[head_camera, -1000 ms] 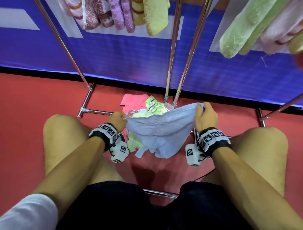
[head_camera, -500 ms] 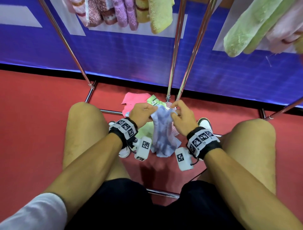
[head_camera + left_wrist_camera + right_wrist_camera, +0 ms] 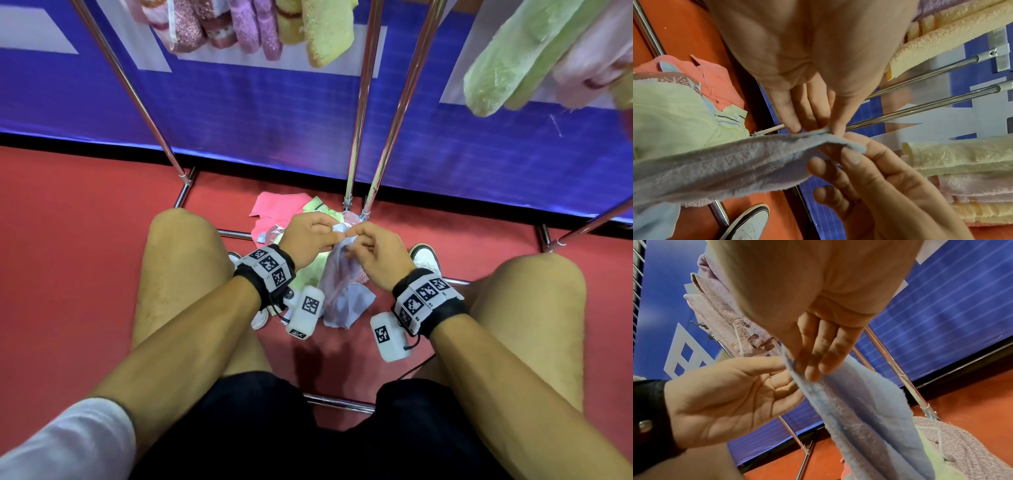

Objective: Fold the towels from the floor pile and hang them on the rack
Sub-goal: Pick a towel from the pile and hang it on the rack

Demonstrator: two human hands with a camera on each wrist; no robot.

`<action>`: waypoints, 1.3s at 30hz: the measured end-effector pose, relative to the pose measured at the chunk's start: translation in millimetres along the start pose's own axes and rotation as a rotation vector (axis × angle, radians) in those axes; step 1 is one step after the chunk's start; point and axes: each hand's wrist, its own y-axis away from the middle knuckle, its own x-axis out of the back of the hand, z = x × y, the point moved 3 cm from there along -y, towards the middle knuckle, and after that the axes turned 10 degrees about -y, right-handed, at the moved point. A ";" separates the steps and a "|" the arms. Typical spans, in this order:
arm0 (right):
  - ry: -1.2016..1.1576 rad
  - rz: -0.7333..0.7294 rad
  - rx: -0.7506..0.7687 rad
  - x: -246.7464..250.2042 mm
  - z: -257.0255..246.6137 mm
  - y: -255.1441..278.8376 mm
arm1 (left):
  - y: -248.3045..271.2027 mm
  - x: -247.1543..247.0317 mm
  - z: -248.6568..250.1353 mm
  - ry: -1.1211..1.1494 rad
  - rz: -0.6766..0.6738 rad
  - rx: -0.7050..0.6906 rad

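Note:
A light blue towel hangs doubled between my knees, its top corners brought together. My left hand pinches that top edge between thumb and fingers. My right hand meets it from the right, fingers laid on the blue towel with the thumb hidden behind. In the right wrist view my left hand reaches in from the left. Under the hands lies the floor pile: a pink cloth and a pale green one. Folded towels hang on the chrome rack.
Slanted chrome rack poles rise just behind the pile, with base bars on the red floor. More green and pink towels hang top right. A blue banner wall closes the back. My knees and white shoes flank the pile.
The hands were apart with the blue towel stretched wide between them. They have come together, so the towel now hangs folded in half from the joined corners.

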 end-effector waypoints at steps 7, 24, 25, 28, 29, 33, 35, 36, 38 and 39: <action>0.160 0.124 0.167 7.1 -1.2 -4.5 | 6.9 -7.4 2.7 0.028 -0.071 -0.026; 0.199 0.171 0.143 8.6 10.5 -9.3 | 13.9 -5.2 9.1 -0.396 -0.098 -0.280; 0.200 0.174 0.137 8.8 11.2 -9.3 | 14.9 -5.5 10.1 -0.401 -0.094 -0.292; 0.210 0.174 0.147 9.9 11.5 -9.1 | 15.6 -5.4 8.6 -0.398 -0.077 -0.294; 0.215 0.168 0.155 10.1 11.0 -8.6 | 15.7 -4.2 8.5 -0.386 -0.076 -0.289; 0.209 0.136 0.170 9.5 10.8 -6.2 | 13.3 0.7 7.7 -0.314 -0.100 -0.249; 0.188 0.121 0.190 8.5 8.7 -5.3 | 11.7 3.2 7.8 -0.265 -0.111 -0.211; 0.180 0.116 0.199 8.1 7.3 -4.9 | 11.6 4.4 8.7 -0.240 -0.117 -0.201; 0.198 0.098 0.206 6.6 5.3 -3.5 | 12.8 7.2 12.3 -0.184 -0.118 -0.185; 0.223 0.080 0.209 5.2 5.1 -2.7 | 12.8 9.1 13.9 -0.153 -0.111 -0.176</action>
